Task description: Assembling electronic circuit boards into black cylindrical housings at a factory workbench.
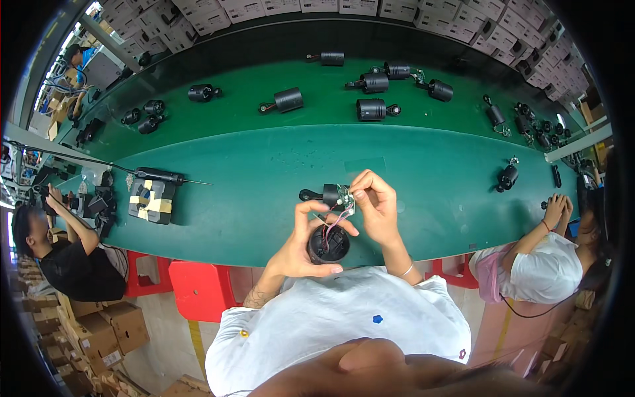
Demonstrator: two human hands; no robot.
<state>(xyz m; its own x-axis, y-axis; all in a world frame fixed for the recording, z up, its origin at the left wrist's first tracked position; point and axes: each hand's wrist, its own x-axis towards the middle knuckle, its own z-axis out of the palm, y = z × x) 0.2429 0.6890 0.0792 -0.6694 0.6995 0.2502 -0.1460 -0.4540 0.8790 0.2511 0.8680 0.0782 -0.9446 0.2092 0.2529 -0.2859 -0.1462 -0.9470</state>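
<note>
My left hand (296,246) curls round a black cylindrical housing (322,249), its open end facing up. Out of it, pink and dark wires (335,223) run up to a small green circuit board (345,196). That board sits at the end of a second black cylindrical part (331,192) with a rounded bracket (309,195) pointing left, on the green bench. My right hand (376,204) is closed, thumb and forefinger pinching the wire ends at the edge of the board. Its fingertips hide exactly what is between them.
An electric screwdriver (159,176) lies left on a black fixture with yellow tape (151,201). Several black cylindrical units (289,99) rest on the far green belt (245,122). Co-workers sit left (83,258) and right (536,264). A red stool (197,291) stands behind the bench's near edge.
</note>
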